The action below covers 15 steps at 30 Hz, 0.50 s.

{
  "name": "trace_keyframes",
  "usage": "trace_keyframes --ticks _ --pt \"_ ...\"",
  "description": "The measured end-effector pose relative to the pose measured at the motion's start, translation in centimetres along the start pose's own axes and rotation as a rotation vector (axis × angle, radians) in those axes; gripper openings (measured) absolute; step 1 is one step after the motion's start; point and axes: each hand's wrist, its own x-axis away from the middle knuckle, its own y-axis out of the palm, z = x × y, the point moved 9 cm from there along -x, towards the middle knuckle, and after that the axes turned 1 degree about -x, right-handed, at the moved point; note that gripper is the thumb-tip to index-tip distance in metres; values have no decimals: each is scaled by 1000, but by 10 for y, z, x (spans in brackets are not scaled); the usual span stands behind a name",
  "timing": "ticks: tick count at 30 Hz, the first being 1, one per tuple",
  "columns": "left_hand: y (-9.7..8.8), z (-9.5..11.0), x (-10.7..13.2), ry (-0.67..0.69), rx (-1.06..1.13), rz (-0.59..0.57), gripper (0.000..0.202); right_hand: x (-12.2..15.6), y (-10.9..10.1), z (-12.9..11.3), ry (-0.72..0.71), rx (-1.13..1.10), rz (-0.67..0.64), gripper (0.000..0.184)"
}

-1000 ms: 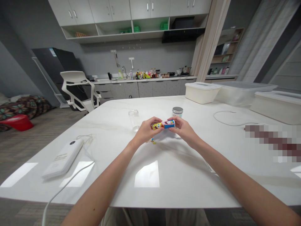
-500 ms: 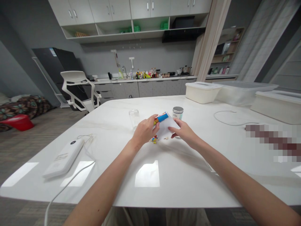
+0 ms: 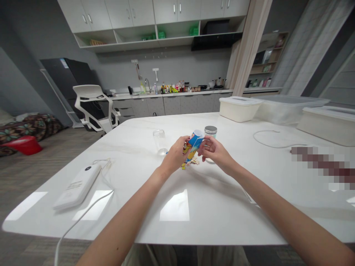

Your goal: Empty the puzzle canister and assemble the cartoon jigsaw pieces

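Centre of frame, on white table (image 3: 111, 195): blue printed carton (image 3: 194, 146), tilted, gripped by left hand (image 3: 176, 156).
Right hand (image 3: 215, 150) curled on its top end; small coloured pieces (image 3: 188, 163) below, between glass (image 3: 160, 142) and jar (image 3: 210, 130).

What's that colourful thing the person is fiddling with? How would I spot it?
Find the big white table. Near its middle, between a clear glass and a silver-lidded jar, the left hand and right hand hold a blue-and-yellow tube-shaped packet. Unlike those pale neighbours, it is brightly printed, with small coloured bits beneath it.
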Motion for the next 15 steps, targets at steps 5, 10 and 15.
trace_keyframes --ticks 5,10,15 --pt "9 7 1 0 102 -65 24 -2 -6 -2 -32 176 81 39" --pt "13 17 0 -41 338 -207 23 -1 -13 3 1 137 155 42" --pt "15 14 0 -140 492 -258 29 0 -15 1 -9 119 182 44"
